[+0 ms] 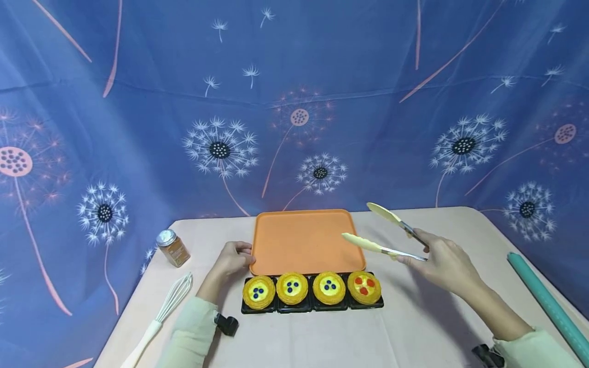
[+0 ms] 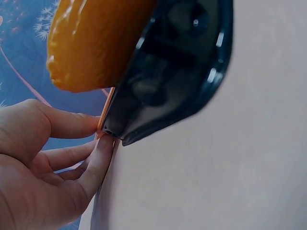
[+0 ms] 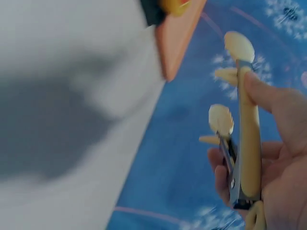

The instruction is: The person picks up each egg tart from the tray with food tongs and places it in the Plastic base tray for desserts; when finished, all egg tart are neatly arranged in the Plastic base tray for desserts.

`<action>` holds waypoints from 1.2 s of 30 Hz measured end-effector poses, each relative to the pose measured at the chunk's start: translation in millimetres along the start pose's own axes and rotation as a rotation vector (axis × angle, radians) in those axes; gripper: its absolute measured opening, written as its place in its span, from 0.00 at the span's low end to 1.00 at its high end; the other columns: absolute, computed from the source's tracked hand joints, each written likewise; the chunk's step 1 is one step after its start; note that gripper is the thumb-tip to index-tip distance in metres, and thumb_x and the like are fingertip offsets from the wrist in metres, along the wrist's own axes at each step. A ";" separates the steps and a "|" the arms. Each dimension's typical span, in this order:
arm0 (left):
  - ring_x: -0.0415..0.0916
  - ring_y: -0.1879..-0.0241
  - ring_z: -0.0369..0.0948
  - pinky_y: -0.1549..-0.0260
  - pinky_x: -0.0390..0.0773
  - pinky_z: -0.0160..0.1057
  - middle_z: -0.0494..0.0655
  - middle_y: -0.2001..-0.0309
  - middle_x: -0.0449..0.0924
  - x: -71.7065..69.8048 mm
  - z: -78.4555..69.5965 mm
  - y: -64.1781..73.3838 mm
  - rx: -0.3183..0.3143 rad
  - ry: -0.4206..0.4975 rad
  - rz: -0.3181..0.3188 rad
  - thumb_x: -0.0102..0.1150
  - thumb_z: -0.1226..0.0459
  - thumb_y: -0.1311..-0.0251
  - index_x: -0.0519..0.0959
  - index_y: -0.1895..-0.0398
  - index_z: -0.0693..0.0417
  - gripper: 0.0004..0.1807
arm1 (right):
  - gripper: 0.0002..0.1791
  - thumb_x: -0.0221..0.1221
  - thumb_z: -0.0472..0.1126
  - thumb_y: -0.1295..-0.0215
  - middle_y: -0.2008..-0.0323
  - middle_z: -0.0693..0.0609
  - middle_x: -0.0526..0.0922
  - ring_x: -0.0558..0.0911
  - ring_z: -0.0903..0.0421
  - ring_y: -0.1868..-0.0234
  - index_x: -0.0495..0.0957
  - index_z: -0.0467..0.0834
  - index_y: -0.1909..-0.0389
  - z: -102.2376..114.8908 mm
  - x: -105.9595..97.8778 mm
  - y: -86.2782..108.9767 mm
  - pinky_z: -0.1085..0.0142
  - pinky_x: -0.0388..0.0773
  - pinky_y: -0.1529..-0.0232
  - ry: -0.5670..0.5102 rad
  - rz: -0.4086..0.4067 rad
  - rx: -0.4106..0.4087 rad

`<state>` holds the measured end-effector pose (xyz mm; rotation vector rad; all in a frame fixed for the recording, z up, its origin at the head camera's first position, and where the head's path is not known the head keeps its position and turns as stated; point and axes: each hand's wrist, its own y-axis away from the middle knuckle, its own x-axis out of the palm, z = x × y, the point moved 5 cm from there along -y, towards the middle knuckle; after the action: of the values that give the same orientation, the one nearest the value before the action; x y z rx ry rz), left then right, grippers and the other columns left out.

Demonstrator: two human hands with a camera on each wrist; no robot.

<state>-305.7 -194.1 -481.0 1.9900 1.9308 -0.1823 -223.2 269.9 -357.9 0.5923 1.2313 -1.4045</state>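
My left hand (image 1: pixel 233 259) pinches the left edge of an orange tray (image 1: pixel 303 240), thumb and fingers on either side of its rim in the left wrist view. My right hand (image 1: pixel 444 263) grips a pair of tongs (image 3: pixel 249 134) with cream tips, spread apart over the table to the right of the tray. In front of the tray, a row of black plastic cups (image 1: pixel 294 308) holds egg tarts. Several tarts, such as the leftmost tart (image 1: pixel 258 293), carry blue dots; the rightmost tart (image 1: pixel 364 288) has red pieces on top.
A spice jar (image 1: pixel 173 248) with a silver lid stands at the table's left edge. Nearer lies a white-handled whisk (image 1: pixel 167 306). A teal roll (image 1: pixel 547 306) lies along the right edge. Behind the table hangs a blue dandelion-print cloth (image 1: pixel 368 128).
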 end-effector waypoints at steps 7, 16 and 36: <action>0.78 0.66 0.42 0.69 0.81 0.37 0.61 0.58 0.77 -4.1 4.6 3.1 -0.006 -0.006 -0.002 0.62 0.79 0.49 0.73 0.44 0.76 0.25 | 0.48 0.66 0.63 0.42 0.84 0.53 0.67 0.68 0.53 0.80 0.69 0.26 0.38 -46.2 11.1 22.2 0.58 0.66 0.78 0.039 0.060 0.176; 0.76 0.67 0.43 0.69 0.80 0.35 0.60 0.60 0.77 -7.4 3.0 1.7 -0.002 -0.006 -0.020 0.62 0.79 0.50 0.75 0.47 0.76 0.24 | 0.45 0.63 0.63 0.39 0.73 0.33 0.78 0.75 0.44 0.78 0.69 0.21 0.47 -73.0 33.5 33.3 0.53 0.69 0.81 0.059 0.136 0.255; 0.78 0.67 0.43 0.70 0.81 0.37 0.60 0.60 0.78 -3.7 5.1 0.3 0.012 -0.012 -0.020 0.63 0.80 0.50 0.75 0.47 0.77 0.23 | 0.35 0.62 0.68 0.42 0.82 0.50 0.68 0.70 0.51 0.83 0.68 0.36 0.70 -74.0 48.0 63.0 0.59 0.64 0.84 0.078 0.247 0.368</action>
<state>-304.9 -199.3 -484.4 1.9727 1.9475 -0.2107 -198.0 327.8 -446.1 1.0259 0.9247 -1.4141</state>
